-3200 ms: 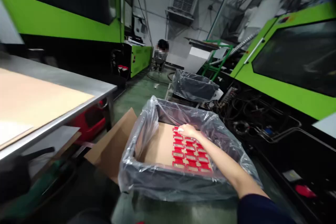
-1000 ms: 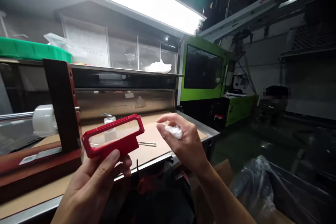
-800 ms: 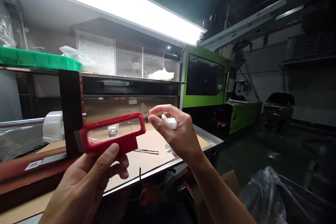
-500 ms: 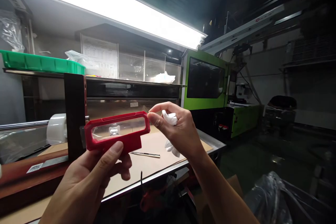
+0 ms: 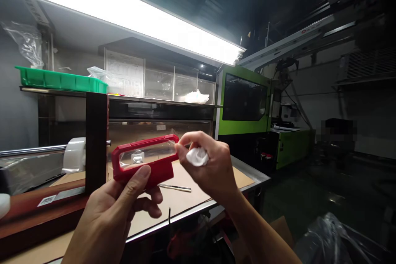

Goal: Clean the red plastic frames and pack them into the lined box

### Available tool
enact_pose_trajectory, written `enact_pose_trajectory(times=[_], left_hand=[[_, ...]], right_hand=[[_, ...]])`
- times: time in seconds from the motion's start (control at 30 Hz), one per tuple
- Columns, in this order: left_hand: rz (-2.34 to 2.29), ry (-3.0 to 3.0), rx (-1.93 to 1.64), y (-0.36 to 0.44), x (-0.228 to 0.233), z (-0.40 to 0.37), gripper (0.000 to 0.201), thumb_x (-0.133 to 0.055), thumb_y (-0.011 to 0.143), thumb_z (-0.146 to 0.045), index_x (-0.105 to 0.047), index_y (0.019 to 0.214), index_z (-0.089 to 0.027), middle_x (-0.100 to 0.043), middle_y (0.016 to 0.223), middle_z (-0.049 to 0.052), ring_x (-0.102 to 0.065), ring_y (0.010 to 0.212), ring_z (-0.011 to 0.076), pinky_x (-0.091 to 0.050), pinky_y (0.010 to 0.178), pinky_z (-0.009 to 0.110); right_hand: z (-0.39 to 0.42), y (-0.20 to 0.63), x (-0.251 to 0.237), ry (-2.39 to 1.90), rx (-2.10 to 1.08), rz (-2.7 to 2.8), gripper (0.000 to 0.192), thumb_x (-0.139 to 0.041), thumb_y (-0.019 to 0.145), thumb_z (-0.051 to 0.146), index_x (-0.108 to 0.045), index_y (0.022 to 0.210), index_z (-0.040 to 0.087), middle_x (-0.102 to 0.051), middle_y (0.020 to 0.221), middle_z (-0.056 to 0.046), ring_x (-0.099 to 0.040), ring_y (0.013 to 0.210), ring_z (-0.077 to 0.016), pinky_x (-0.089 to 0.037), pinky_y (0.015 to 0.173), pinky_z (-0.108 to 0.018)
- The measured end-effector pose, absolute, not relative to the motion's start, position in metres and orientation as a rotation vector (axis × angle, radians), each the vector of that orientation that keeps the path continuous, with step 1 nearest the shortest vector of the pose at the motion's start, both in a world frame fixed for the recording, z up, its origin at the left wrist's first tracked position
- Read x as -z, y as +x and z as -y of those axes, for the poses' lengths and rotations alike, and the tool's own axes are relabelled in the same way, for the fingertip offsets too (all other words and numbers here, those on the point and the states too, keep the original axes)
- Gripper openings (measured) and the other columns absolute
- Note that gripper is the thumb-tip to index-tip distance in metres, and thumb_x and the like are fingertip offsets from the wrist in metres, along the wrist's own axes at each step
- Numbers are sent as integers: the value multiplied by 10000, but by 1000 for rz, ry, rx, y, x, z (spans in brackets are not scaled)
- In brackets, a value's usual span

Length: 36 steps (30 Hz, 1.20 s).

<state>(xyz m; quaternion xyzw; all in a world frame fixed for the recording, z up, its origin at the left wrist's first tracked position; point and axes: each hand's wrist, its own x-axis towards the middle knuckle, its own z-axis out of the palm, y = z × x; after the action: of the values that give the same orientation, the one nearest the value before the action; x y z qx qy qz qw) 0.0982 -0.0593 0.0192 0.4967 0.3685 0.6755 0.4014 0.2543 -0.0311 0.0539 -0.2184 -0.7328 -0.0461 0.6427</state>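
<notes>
My left hand (image 5: pixel 114 210) holds a red plastic frame (image 5: pixel 145 164) with a clear window up in front of me, thumb on its lower block. My right hand (image 5: pixel 210 167) is closed around a small white cloth (image 5: pixel 197 156), and its fingertips touch the right end of the frame. Both are raised above the metal workbench (image 5: pixel 247 175), which is covered by a brown cardboard sheet.
A thin metal tool (image 5: pixel 175 187) lies on the cardboard. A dark wooden upright (image 5: pixel 96 140) and a white roll (image 5: pixel 74 154) stand at left. A green tray (image 5: pixel 58 79) sits on the shelf. A green machine (image 5: pixel 244 103) is behind; a plastic-lined bin (image 5: pixel 334 241) sits at bottom right.
I turned from the lined bin of red frames to the bench. Over the last second my right hand with the cloth closed in from apart to touching the frame's right end.
</notes>
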Motion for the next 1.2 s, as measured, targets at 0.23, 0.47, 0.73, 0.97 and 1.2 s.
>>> enact_pose_trajectory(times=[0.23, 0.47, 0.73, 0.97, 1.2], left_hand=[[-789, 1277, -1639, 103, -28, 49, 374, -713, 656, -513, -711, 838, -186, -722, 729, 32, -656, 681, 173, -547, 610, 193], [-621, 1183, -1577, 104, -29, 41, 367, -728, 677, -466, -715, 883, -162, -731, 736, 43, -679, 697, 184, -530, 542, 188], [-556, 1119, -1540, 100, -39, 50, 209, -770, 660, -255, -740, 861, -207, -741, 710, 13, -679, 658, 154, -538, 581, 162], [-595, 1080, -1555, 96, -38, 47, 189, -696, 730, -197, -727, 916, -211, -759, 873, 32, -692, 812, 187, -556, 615, 170], [-591, 1187, -1584, 91, -42, 52, 182, -700, 724, -260, -721, 888, -183, -762, 856, 41, -694, 829, 205, -569, 661, 194]], right_hand=[[25, 245, -34, -343, 534, 1791, 115, -560, 839, 127, -578, 939, 179, -647, 695, 17, -557, 562, -80, -429, 568, -210], [24, 240, -35, -332, 609, 1852, 46, -546, 863, 127, -572, 890, 155, -647, 659, 13, -550, 529, -79, -418, 545, -208], [20, 236, -35, -347, 689, 1817, 86, -516, 856, 109, -588, 864, 155, -616, 610, 26, -524, 499, -76, -393, 518, -202], [25, 235, -39, -443, 727, 1886, 133, -488, 869, 138, -620, 880, 144, -636, 601, 14, -563, 497, -96, -402, 510, -215], [34, 236, -37, -320, 570, 1982, 292, -506, 802, 67, -612, 1071, 103, -716, 778, -35, -650, 637, -127, -453, 572, -224]])
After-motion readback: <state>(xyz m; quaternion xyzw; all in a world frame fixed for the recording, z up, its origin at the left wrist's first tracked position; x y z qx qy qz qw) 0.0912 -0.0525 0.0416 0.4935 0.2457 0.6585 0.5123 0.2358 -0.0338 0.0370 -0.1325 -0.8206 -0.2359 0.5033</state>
